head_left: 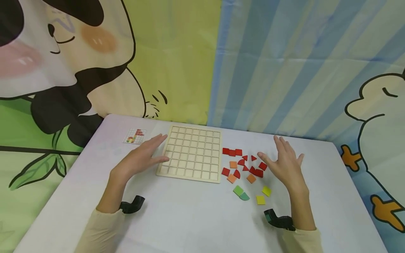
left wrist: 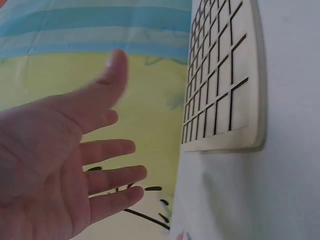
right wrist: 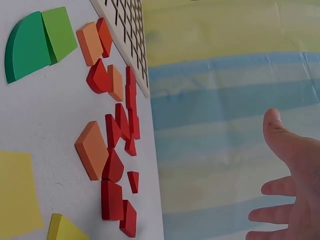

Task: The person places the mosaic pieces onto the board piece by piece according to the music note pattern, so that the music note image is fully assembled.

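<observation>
My left hand point(head_left: 141, 157) is held over the left side of a wooden grid board point(head_left: 193, 153), fingers straight and thumb spread. In the left wrist view nothing lies in the left palm point(left wrist: 40, 160). My right hand point(head_left: 284, 163) hovers with spread fingers just right of a scatter of flat coloured pieces. Several red pieces point(head_left: 232, 153), squares, triangles and quarter rounds, lie there among orange squares point(head_left: 233, 164). Nearer to me are a light green square point(head_left: 238, 190), a darker green quarter round point(head_left: 244, 196) and two yellow squares point(head_left: 261, 200).
A small printed card point(head_left: 135, 136) with a coloured pattern on a grid lies left of the board. The white table point(head_left: 190, 218) backs onto a cartoon-printed curtain point(head_left: 177, 63). A black wrist camera mount point(head_left: 133, 205) sits at each wrist.
</observation>
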Demonstrator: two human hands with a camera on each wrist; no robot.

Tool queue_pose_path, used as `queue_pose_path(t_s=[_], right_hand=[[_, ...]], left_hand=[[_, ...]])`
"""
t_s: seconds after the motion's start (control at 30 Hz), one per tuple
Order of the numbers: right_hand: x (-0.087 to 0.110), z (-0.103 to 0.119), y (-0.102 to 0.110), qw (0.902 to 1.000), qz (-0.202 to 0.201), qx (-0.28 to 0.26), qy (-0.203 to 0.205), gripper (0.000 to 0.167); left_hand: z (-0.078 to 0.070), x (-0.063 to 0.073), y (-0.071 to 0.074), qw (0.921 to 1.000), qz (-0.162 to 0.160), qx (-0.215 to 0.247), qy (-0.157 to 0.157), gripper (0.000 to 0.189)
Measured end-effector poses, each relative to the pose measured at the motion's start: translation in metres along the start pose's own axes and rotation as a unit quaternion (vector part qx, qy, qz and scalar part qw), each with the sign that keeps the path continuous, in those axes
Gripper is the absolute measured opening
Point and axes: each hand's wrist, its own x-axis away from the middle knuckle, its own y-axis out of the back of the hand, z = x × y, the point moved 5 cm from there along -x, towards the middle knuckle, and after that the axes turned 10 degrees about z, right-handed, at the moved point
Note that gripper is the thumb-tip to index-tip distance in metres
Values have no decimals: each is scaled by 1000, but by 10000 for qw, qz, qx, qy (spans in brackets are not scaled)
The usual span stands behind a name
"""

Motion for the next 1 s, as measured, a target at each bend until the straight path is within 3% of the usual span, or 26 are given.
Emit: queue_pose_path(t_s=[0.33,0.43,0.63,0.8,1.0], right_hand=[[-9,7,-13,9994,173,-44,288,82],[-13,13,-20,9986,311,106,418,75],[-19,28,-38,9946,774,230,654,64],[-17,33,-49,9942,861,243,597,58],[-19,49,-65,9881,1186,499,842,51]], left_hand=[[9,-15,-26,9960,823,-242,256,82],[10,-17,-30,9943,968,-400,192,78],[11,-20,-33,9930,1045,-521,173,76],[12,-20,-35,9923,1074,-603,149,77],[10,-18,-39,9904,1055,-896,34,77]])
